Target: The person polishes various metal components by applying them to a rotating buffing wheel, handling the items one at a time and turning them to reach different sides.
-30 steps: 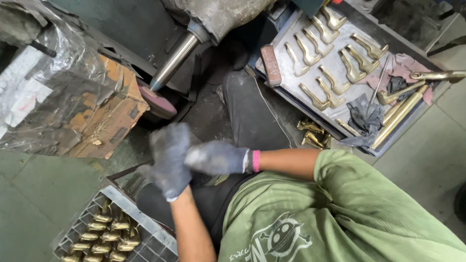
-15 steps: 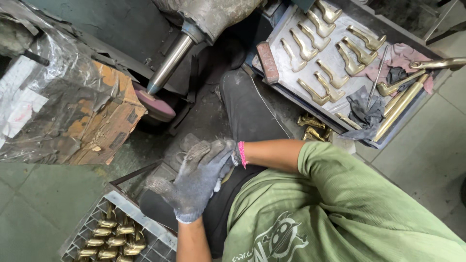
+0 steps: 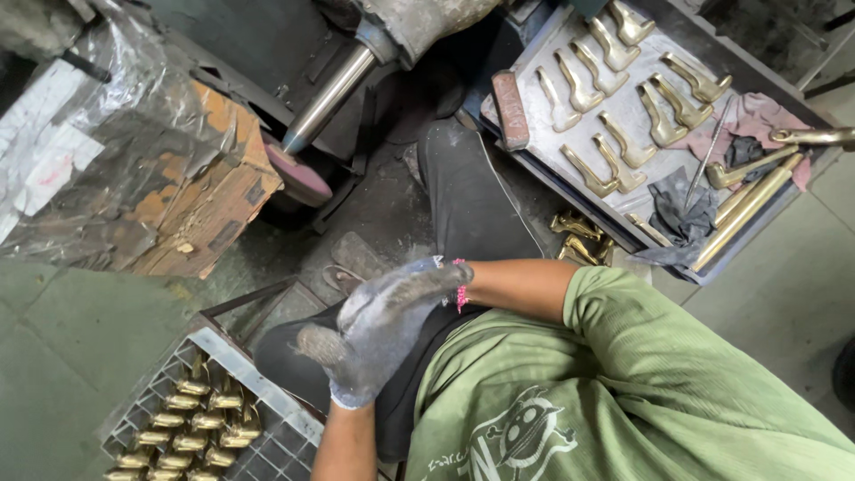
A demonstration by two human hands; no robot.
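Above the near crate of brass fittings (image 3: pixel 191 419), your gloved left hand (image 3: pixel 356 356) and right hand (image 3: pixel 410 289) have come together, pressed flat, grips released and empty.

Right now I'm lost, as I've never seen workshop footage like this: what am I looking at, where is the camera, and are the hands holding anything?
There is one picture, taken by a camera on the person's head, looking down past a green shirt to the lap and the floor.

Both hands wear grey work gloves. The left hand and right hand are pressed together over the lap. No object shows between the fingers, so I cannot tell whether anything is held.

At the upper right, a metal tray holds brass handle-shaped pieces, some long brass rods and some rags. At the lower left, a grid crate holds smaller brass parts.

Ahead, a machine's steel shaft ends in a pinkish wheel, beside a plastic-covered cardboard box.
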